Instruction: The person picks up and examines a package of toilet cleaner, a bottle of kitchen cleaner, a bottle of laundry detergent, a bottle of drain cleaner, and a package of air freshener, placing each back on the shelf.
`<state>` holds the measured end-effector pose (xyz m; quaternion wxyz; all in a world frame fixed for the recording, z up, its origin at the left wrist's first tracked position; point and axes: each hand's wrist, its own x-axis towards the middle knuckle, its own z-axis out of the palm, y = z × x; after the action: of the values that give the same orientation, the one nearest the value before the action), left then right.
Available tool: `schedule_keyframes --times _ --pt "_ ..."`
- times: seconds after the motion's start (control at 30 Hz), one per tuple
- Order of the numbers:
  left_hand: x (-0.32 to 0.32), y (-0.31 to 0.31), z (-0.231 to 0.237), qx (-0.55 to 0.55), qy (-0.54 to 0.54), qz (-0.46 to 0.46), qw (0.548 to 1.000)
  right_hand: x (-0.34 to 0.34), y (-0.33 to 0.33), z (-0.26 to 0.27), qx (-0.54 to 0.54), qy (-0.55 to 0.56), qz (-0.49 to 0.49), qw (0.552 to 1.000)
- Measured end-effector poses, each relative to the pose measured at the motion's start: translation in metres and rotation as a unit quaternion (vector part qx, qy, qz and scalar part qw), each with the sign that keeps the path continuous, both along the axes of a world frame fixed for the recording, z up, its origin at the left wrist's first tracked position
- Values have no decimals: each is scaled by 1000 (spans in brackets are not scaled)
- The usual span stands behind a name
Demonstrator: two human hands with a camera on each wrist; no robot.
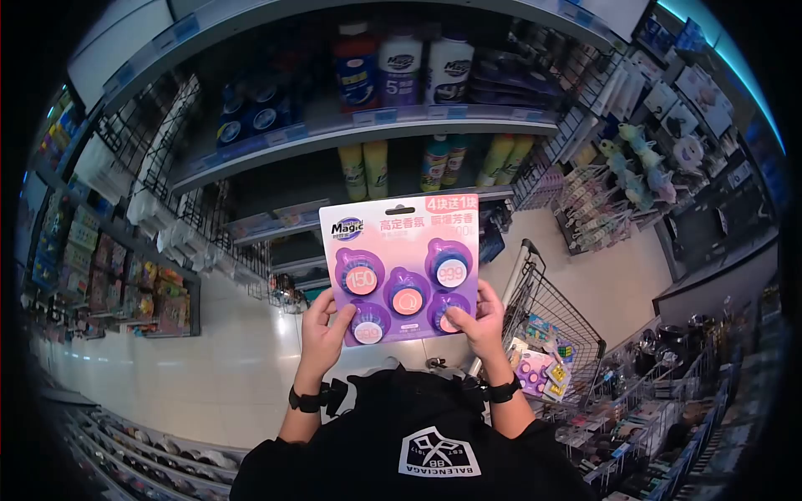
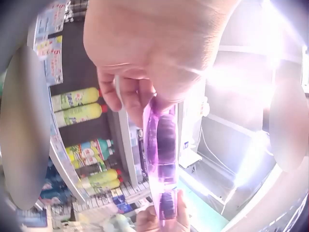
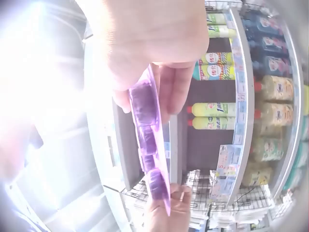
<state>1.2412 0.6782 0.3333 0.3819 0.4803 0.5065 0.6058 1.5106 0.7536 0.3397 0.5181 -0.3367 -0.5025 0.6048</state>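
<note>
A pink and purple blister pack [image 1: 406, 269] with several round purple pieces faces up in front of the chest. The left hand [image 1: 324, 332] grips its lower left edge, thumb on the front. At the lower right edge the right hand [image 1: 482, 324] pinches the pack, its thumb over a round piece. Seen edge-on in the left wrist view, the pack [image 2: 161, 159] runs down from the left hand [image 2: 154, 53]. The right wrist view also shows the pack [image 3: 148, 140] from the side, with the right hand [image 3: 152, 43] holding it, fingers behind.
Shelves [image 1: 368, 125] with bottles stand ahead. A shopping cart [image 1: 585, 344] holding several packages, one similarly pink and purple [image 1: 535, 371], is at the right. Hanging goods [image 1: 639, 171] line the right side, and racks [image 1: 167, 442] stand at the lower left. Tiled floor [image 1: 242, 367] lies at left.
</note>
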Motion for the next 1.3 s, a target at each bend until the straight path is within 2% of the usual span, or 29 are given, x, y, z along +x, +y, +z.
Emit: schedule_keyframes --times 0.07,0.1,0.17,0.2,0.23,0.3,0.37,0.43,0.47,0.5,0.57,0.63,0.8,0.9,0.97,1.17,1.3 --pt "12 9 -1 -44 -150 -65 986 3 3 -13 -22 45 -26 998" --pt "19 14 -6 -41 -145 -80 985 9 4 -13 -16 49 -41 998" --pt "34 24 -16 -42 -224 -114 967 17 4 -13 -50 98 -70 991" --pt "39 23 -4 -75 -246 -176 950 22 4 -15 -45 100 -88 990" --pt "51 28 3 -84 -201 -177 960 28 4 -15 -39 107 -95 989" --pt "70 41 9 -113 -178 -180 961 41 5 -17 -39 94 -136 985" --pt "85 57 10 -90 -205 -201 954 58 6 -21 -5 78 -160 984" --pt "101 75 26 -71 -240 -216 944 75 7 -15 -2 173 -186 967" --pt "108 86 37 -67 -246 -217 942 86 -3 -4 -17 164 -164 973" --pt "114 100 48 -63 -253 -216 941 100 -1 -17 21 190 -154 969" --pt "125 134 65 -1 -224 -235 946 119 -8 -12 12 118 -200 972" --pt "137 171 82 59 -193 -230 952 139 -15 -25 3 95 -244 965" --pt "165 252 134 115 -199 -174 958 186 -40 -55 -29 50 -336 940" --pt "176 304 150 167 -167 -107 966 214 -62 -76 -66 14 -400 914" --pt "177 332 152 174 -170 -109 964 226 -70 -82 -76 -14 -406 911" --pt "185 395 160 109 -189 -73 973 240 -80 -95 -120 -55 -409 903" --pt "191 439 155 40 -310 -21 950 245 -83 -108 -114 -77 -396 908"
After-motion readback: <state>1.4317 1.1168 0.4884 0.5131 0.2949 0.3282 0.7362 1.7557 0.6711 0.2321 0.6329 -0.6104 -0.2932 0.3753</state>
